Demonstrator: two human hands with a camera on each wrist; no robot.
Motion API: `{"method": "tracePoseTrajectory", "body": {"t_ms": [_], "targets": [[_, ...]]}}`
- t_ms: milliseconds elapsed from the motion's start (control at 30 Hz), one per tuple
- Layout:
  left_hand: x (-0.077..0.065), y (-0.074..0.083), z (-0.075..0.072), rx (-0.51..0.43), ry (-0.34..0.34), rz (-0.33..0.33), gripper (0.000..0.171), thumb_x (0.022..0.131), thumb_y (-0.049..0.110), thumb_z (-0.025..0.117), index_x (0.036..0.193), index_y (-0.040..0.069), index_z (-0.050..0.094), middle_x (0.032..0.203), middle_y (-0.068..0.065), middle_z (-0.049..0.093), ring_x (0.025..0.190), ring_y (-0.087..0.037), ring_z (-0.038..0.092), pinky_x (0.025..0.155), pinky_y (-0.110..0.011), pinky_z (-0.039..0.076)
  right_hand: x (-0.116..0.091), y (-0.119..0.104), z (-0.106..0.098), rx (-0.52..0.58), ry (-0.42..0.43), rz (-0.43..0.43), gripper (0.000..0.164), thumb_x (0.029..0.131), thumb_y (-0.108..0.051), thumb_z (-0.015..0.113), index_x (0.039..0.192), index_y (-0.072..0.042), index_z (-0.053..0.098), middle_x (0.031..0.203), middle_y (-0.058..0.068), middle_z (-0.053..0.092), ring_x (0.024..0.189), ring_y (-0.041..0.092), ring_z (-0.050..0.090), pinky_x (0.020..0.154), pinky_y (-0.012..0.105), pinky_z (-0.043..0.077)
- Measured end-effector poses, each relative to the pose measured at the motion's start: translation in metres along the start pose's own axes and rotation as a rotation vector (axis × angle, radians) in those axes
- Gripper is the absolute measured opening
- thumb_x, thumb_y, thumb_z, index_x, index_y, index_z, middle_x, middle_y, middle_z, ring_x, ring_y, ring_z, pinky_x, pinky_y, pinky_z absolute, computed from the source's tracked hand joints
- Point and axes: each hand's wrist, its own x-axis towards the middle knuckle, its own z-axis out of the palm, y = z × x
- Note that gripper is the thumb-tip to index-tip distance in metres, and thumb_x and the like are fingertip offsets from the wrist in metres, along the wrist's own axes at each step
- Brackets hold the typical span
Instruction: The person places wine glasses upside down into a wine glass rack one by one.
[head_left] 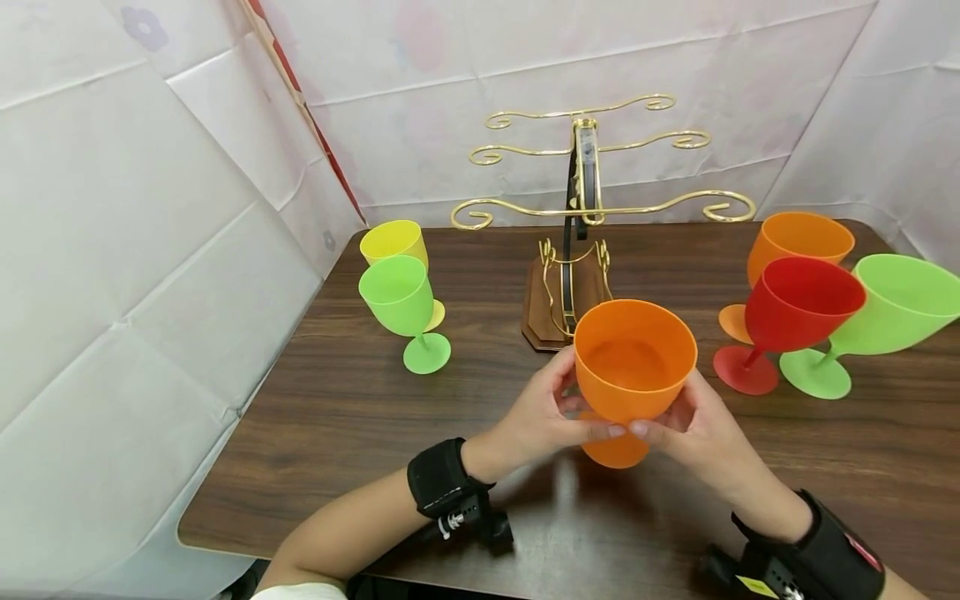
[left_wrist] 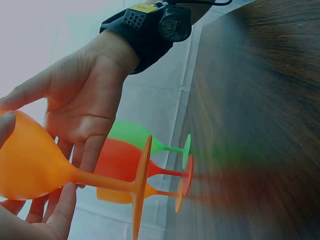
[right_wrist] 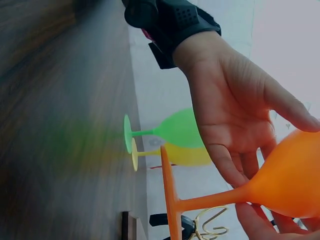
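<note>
Both hands hold an orange plastic goblet (head_left: pixel 634 358) upright by its bowl, its round foot (left_wrist: pixel 142 187) raised off the tabletop. My left hand (head_left: pixel 551 408) cups the bowl from the left, with the thumb across its near side. From the right, my right hand (head_left: pixel 693 425) grips the same bowl, and the two thumbs almost meet at the front. Behind the goblet stands a gold wire rack (head_left: pixel 592 210) with three curled crossbars and a wooden base (head_left: pixel 542 312). No goblets hang on its bars.
At the left stand a yellow goblet (head_left: pixel 392 240) and a green goblet (head_left: pixel 397 292). A second orange goblet (head_left: pixel 798 237), a red goblet (head_left: pixel 806 304) and another green goblet (head_left: pixel 900 304) are grouped at the right. White sheeting (head_left: pixel 150 250) rises behind the brown table (head_left: pixel 337 450).
</note>
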Motion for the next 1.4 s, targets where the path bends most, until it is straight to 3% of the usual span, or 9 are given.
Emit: {"method": "tracePoseTrajectory", "body": {"t_ms": [133,267,400,533,667,867,1067,1233,1400], "targets": [[-0.001,-0.001,-0.002,0.016,-0.004,-0.003,0.066,0.080,0.003,0.073,0.136,0.009,0.041,0.130,-0.015,0.046,0.111,-0.010,0.052,0.095,-0.032,0.050,0.001,0.000,0.002,0.030,0.027,-0.011,0.062,0.084,0.006,0.064,0.137,-0.004,0.035,0.126,0.006,0.049,0.104,0.013,0.057,0.088,0.020,0.052],[-0.002,0.000,-0.006,0.018,0.005,0.008,0.073,0.074,-0.011,0.072,0.137,0.007,0.040,0.131,-0.015,0.046,0.112,-0.010,0.051,0.094,-0.034,0.051,0.001,-0.001,0.001,-0.013,0.039,-0.047,0.068,0.079,0.012,0.067,0.137,-0.002,0.036,0.127,0.006,0.049,0.106,0.011,0.056,0.089,0.018,0.050],[-0.006,0.003,-0.019,0.024,-0.013,-0.013,0.076,0.072,-0.016,0.070,0.138,0.005,0.039,0.131,-0.018,0.047,0.110,-0.010,0.054,0.090,-0.035,0.053,-0.001,-0.005,-0.003,-0.258,0.066,-0.134,0.084,0.065,0.016,0.077,0.137,0.001,0.037,0.127,0.000,0.050,0.107,0.008,0.053,0.089,0.014,0.049],[-0.013,0.006,-0.030,-0.004,-0.096,-0.118,0.057,0.083,-0.008,0.063,0.135,0.005,0.042,0.127,-0.018,0.051,0.107,-0.013,0.055,0.086,-0.029,0.053,0.000,-0.011,-0.006,-0.512,0.072,-0.413,0.076,0.069,-0.010,0.084,0.130,0.010,0.043,0.133,-0.003,0.052,0.115,0.007,0.051,0.092,0.010,0.044],[-0.016,0.006,-0.033,-0.052,-0.160,-0.291,0.035,0.097,0.012,0.051,0.130,0.004,0.047,0.120,-0.012,0.056,0.102,-0.012,0.056,0.085,-0.025,0.050,0.007,-0.017,-0.006,-0.677,0.062,-0.774,0.065,0.085,-0.042,0.066,0.113,0.015,0.050,0.129,0.011,0.055,0.126,0.011,0.047,0.104,0.017,0.038],[-0.017,0.010,-0.031,-0.279,-0.213,-0.446,0.067,0.098,0.046,0.043,0.135,-0.010,0.036,0.112,0.002,0.057,0.096,-0.009,0.060,0.086,-0.028,0.052,0.015,-0.025,-0.007,-0.893,0.045,-1.035,0.042,0.094,-0.036,0.054,0.103,0.005,0.059,0.105,0.022,0.060,0.120,0.021,0.052,0.111,0.026,0.034],[-0.013,0.011,-0.030,-0.440,-0.334,-0.509,0.099,0.081,0.063,0.059,0.142,-0.008,0.024,0.111,0.005,0.056,0.098,-0.008,0.059,0.084,-0.025,0.052,0.013,-0.024,-0.012,-1.006,-0.076,-1.109,0.031,0.099,-0.027,0.048,0.114,-0.004,0.063,0.106,0.017,0.065,0.101,0.031,0.055,0.113,0.029,0.031],[-0.014,0.011,-0.028,-0.486,-0.377,-0.546,0.086,0.085,0.043,0.066,0.142,-0.006,0.025,0.109,0.006,0.058,0.096,-0.006,0.060,0.084,-0.021,0.051,0.011,-0.023,-0.012,-1.033,-0.133,-1.092,0.031,0.100,-0.025,0.045,0.118,-0.006,0.062,0.108,0.016,0.065,0.102,0.031,0.056,0.114,0.029,0.030],[-0.015,0.012,-0.027,-0.465,-0.383,-0.515,0.075,0.087,0.036,0.064,0.139,-0.006,0.029,0.108,0.004,0.058,0.096,-0.007,0.061,0.085,-0.021,0.052,0.011,-0.024,-0.011,-1.034,-0.143,-1.081,0.031,0.101,-0.025,0.044,0.118,-0.007,0.062,0.109,0.016,0.064,0.106,0.031,0.053,0.114,0.030,0.028]]}}
